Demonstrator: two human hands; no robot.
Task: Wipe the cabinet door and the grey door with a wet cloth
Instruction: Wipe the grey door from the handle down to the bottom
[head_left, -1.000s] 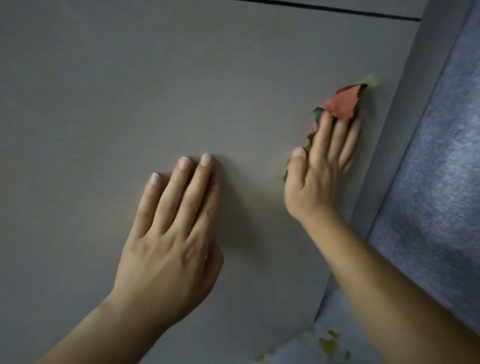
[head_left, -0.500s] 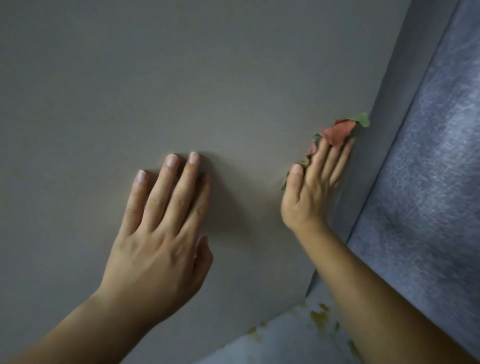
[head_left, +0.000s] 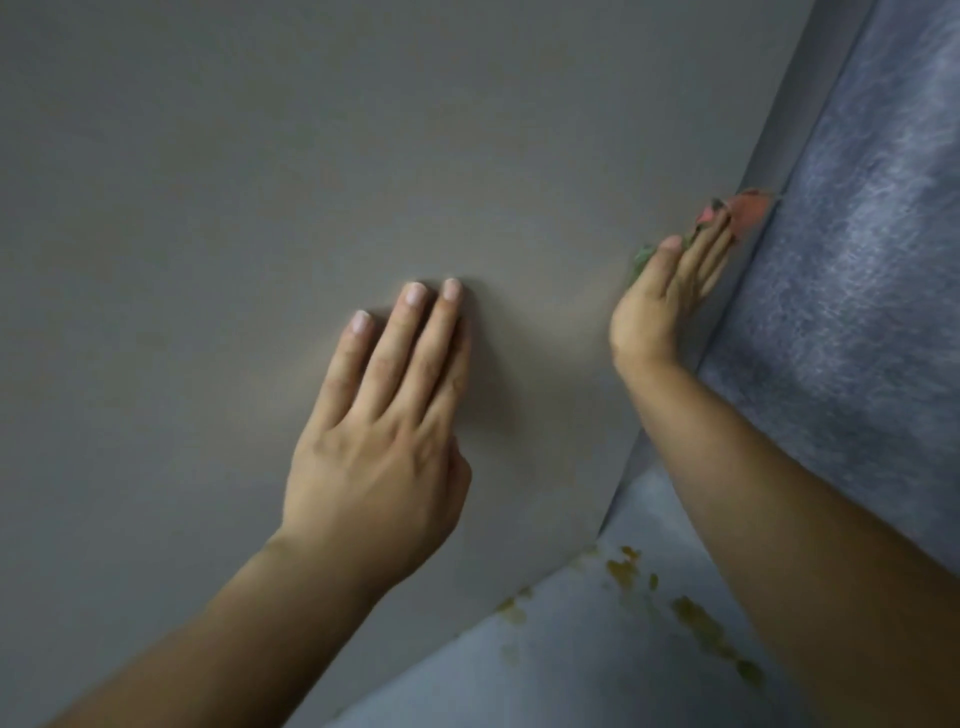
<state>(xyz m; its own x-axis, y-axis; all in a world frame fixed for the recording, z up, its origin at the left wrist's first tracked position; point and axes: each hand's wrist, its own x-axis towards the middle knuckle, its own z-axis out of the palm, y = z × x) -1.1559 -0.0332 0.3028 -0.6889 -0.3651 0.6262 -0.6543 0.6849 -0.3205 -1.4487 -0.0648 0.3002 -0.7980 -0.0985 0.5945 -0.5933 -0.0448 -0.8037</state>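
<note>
left hand is lying flat on the door panel, fingers straight and close together, thumb tucked in at the side, gripping nothing. judging by the planted palm, it is bracing the panel so it is not swinging away under the wiping pressure.

right hand is working near the panel's free edge, well apart from the left hand on its thumb side. its fingers are stretched out straight and are pressing the cloth against the surface rather than curling round it. the flat fingers are probably spreading the pressure over more of the fabric. the cloth is mostly hiding beneath the palm: an orange-red corner is poking out past the fingertips and a green scrap is showing beside the thumb. the frame is blurring too much to tell whether it is wet.

cannot tell whether this grey-brown panel is the cabinet door or the grey door. the cloth corner is reaching the panel's thick edge, so the pass seems to be covering the margin. past the right fingertips, beyond that edge, a blue-grey textured surface is running. below both wrists a pale floor is showing yellowish blotches. how much of the panel is already wiped cannot be judged.
</note>
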